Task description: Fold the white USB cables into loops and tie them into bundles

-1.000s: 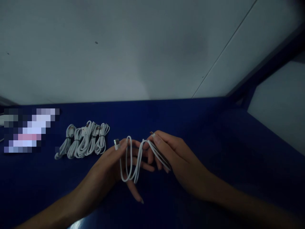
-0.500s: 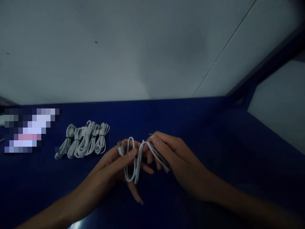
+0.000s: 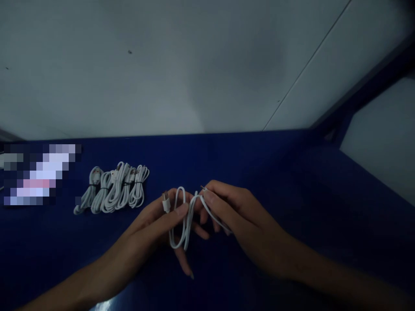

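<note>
At far left, we had a blurred-out bright patch [image 3: 45, 172] on the blue table [image 3: 210, 155]. Next lay white cable bundles [image 3: 113, 190] bound with dark ties, near our left hand [image 3: 149, 224]. That hand pinched the loops of a white cable [image 3: 188, 224], its metal-tipped plug [image 3: 166, 204] upright. Our right hand [image 3: 238, 211] clasped the same cable by its other end, close by; whether our fingertips touched, we could not tell. We seemed to be gathering loops, which called for a steady pinch. Behind, the table's back edge met a pale panel [image 3: 145, 95]; rightward, blue surface stretched towards a slanting beam [image 3: 372, 88].
</note>
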A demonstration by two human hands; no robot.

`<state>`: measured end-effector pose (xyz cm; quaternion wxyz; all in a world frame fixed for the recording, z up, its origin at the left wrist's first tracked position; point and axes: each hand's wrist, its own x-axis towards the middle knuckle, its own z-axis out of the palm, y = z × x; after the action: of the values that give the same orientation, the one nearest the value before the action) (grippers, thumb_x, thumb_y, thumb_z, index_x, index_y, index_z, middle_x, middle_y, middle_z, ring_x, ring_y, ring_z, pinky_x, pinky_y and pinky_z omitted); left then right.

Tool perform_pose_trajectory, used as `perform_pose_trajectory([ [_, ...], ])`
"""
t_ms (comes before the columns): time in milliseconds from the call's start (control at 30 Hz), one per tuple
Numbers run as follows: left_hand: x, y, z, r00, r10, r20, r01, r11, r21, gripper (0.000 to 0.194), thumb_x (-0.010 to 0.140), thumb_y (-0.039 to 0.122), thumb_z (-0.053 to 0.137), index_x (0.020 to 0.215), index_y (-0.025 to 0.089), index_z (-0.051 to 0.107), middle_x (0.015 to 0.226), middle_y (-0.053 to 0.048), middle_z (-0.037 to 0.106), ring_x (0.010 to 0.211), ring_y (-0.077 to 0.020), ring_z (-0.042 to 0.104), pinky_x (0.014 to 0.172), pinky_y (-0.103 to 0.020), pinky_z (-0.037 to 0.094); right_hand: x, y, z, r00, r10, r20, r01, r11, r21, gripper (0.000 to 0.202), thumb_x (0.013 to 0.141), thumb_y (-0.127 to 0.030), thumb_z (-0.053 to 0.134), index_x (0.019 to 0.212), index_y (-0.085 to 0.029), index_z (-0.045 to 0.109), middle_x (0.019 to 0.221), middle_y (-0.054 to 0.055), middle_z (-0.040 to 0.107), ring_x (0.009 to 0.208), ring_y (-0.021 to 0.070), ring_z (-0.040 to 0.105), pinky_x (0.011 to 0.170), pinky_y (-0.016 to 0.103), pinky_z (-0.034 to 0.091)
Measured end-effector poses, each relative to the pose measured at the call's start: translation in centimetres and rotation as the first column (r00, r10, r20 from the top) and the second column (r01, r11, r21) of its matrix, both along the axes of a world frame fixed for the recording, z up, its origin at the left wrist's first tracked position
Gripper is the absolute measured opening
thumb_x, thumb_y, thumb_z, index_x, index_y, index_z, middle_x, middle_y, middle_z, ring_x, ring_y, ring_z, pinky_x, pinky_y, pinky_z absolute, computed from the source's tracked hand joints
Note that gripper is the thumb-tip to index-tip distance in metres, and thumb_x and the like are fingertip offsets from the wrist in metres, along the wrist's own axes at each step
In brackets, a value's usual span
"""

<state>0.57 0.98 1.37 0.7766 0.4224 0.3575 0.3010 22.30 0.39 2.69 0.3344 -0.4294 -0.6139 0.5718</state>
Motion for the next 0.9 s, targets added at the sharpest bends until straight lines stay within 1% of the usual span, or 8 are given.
perform_pose_trajectory([
  [67, -0.01, -0.04, 0.36, 0.999, -0.015, -0.043, 0.015, 1.000, 0.013, 0.025, 0.110, 0.041, 0.063, 0.123, 0.021, 0.069, 0.125, -0.016, 0.072, 0.105, -0.0304, 0.076, 0.062, -0.034, 0.072, 0.03, -0.09, 0.07, 0.999, 0.022, 0.024, -0.022, 1.000, -0.007, 0.040, 0.118, -0.044, 0.048, 0.088, -0.022, 0.062, 0.080, -0.005, 0.066, 0.073, 0.0105, 0.059, 0.067, 0.026, 0.046],
  [200, -0.01, -0.45, 0.99, 0.991, -0.049, -0.123, 0.053, 0.998, 0.028, 0.025, 0.112, 0.043, 0.060, 0.119, 0.021, 0.069, 0.107, -0.009, 0.076, 0.073, -0.0171, 0.076, 0.064, -0.029, 0.069, 0.18, -0.28, 0.10, 0.996, 0.067, 0.058, -0.066, 0.998, -0.006, 0.040, 0.118, -0.045, 0.047, 0.090, -0.022, 0.062, 0.083, -0.004, 0.068, 0.077, 0.0125, 0.062, 0.073, 0.029, 0.049],
  [267, 0.04, -0.71, 1.06, 0.988, -0.053, -0.144, 0.058, 0.998, 0.028, 0.025, 0.111, 0.045, 0.062, 0.119, 0.023, 0.069, 0.104, -0.006, 0.077, 0.064, -0.0134, 0.073, 0.064, -0.028, 0.069, 0.28, -0.34, 0.06, 0.996, 0.079, 0.048, -0.079, 0.997, -0.013, 0.040, 0.119, -0.045, 0.046, 0.090, -0.022, 0.062, 0.084, -0.003, 0.069, 0.079, 0.0131, 0.063, 0.075, 0.030, 0.050],
  [333, 0.11, -0.91, 0.98, 0.984, -0.058, -0.166, 0.064, 0.998, 0.030, 0.025, 0.111, 0.046, 0.063, 0.119, 0.024, 0.069, 0.104, -0.006, 0.077, 0.067, -0.0135, 0.073, 0.065, -0.026, 0.068, 0.36, -0.35, 0.04, 0.995, 0.093, 0.033, -0.092, 0.995, -0.026, 0.038, 0.118, -0.044, 0.048, 0.089, -0.022, 0.061, 0.084, -0.003, 0.069, 0.080, 0.0134, 0.065, 0.076, 0.030, 0.050],
  [467, 0.19, -0.96, 0.73, 0.979, -0.056, -0.195, 0.065, 0.997, 0.036, 0.026, 0.109, 0.049, 0.064, 0.117, 0.024, 0.070, 0.106, -0.008, 0.077, 0.098, -0.0231, 0.076, 0.062, -0.022, 0.066, 0.38, -0.31, 0.12, 0.993, 0.105, 0.050, -0.104, 0.994, -0.020, 0.039, 0.118, -0.044, 0.049, 0.088, -0.022, 0.061, 0.084, -0.003, 0.071, 0.079, 0.0134, 0.066, 0.074, 0.030, 0.050],
  [533, 0.16, -0.89, 0.67, 0.981, -0.053, -0.187, 0.059, 0.998, 0.030, 0.026, 0.108, 0.049, 0.066, 0.119, 0.025, 0.068, 0.108, -0.008, 0.077, 0.103, -0.0249, 0.075, 0.062, -0.023, 0.067, 0.34, -0.30, 0.17, 0.993, 0.108, 0.053, -0.107, 0.994, -0.014, 0.041, 0.119, -0.045, 0.047, 0.088, -0.022, 0.060, 0.084, -0.003, 0.071, 0.078, 0.0131, 0.066, 0.073, 0.030, 0.050],
  [767, 0.16, -0.88, 0.96, 0.975, -0.083, -0.206, 0.094, 0.994, 0.046, 0.026, 0.110, 0.047, 0.063, 0.117, 0.023, 0.069, 0.103, -0.004, 0.075, 0.070, -0.0128, 0.069, 0.063, -0.023, 0.067, 0.15, -0.13, -0.05, 0.993, 0.117, 0.035, -0.116, 0.993, -0.015, 0.040, 0.119, -0.043, 0.045, 0.088, -0.022, 0.060, 0.082, -0.003, 0.070, 0.076, 0.0128, 0.065, 0.071, 0.030, 0.049],
  [900, 0.26, -0.98, 1.02, 0.975, -0.082, -0.209, 0.096, 0.994, 0.057, 0.028, 0.109, 0.049, 0.064, 0.117, 0.023, 0.069, 0.108, -0.004, 0.076, 0.064, -0.0115, 0.068, 0.060, -0.025, 0.067, 0.16, -0.10, -0.10, 0.994, 0.112, 0.003, -0.112, 0.993, -0.029, 0.036, 0.118, -0.039, 0.050, 0.088, -0.022, 0.059, 0.081, -0.004, 0.069, 0.076, 0.0121, 0.065, 0.071, 0.029, 0.050],
])
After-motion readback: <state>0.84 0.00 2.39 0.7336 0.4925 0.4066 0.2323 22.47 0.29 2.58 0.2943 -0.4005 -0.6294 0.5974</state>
